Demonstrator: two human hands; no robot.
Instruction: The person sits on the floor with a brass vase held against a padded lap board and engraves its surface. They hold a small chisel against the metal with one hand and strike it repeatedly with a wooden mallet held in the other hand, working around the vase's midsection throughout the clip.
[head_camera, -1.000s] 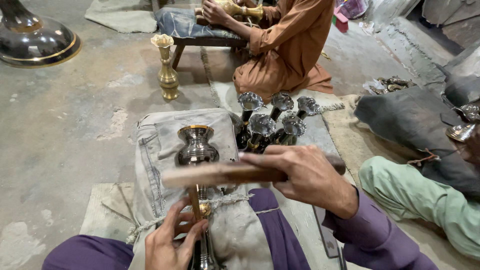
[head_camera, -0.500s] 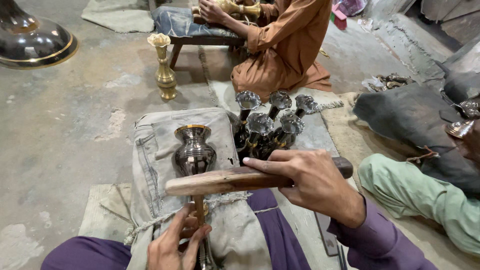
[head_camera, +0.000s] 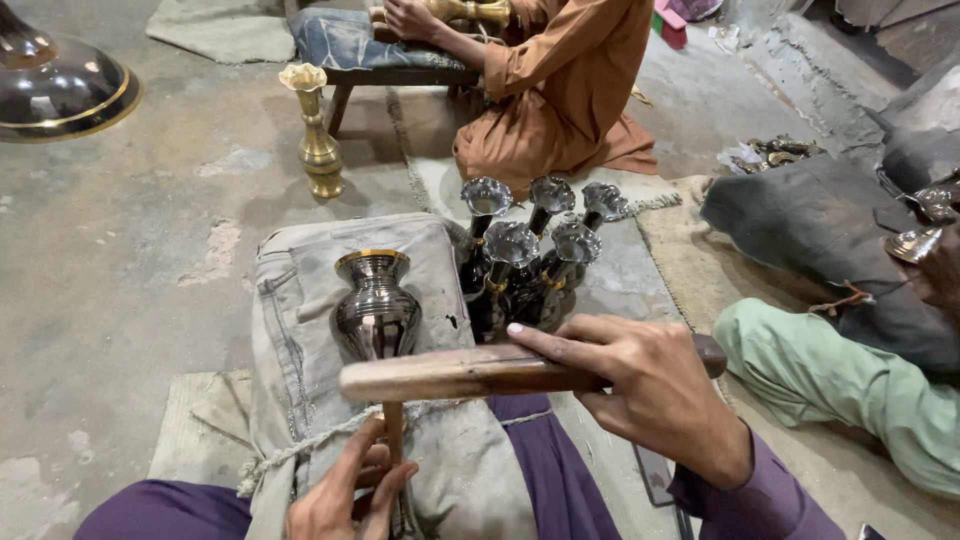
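Item: dark metal vase (head_camera: 376, 308) with gold rim, upright on a grey cloth pad (head_camera: 300, 330). Right hand (head_camera: 640, 385) closed around a wooden mallet (head_camera: 470, 372), held level just below the vase. Left hand (head_camera: 345, 495) grips a thin rod (head_camera: 393, 440) beneath it. Cluster of dark fluted vases (head_camera: 530, 260) beside the pad; brass vase (head_camera: 318, 150) on the floor.
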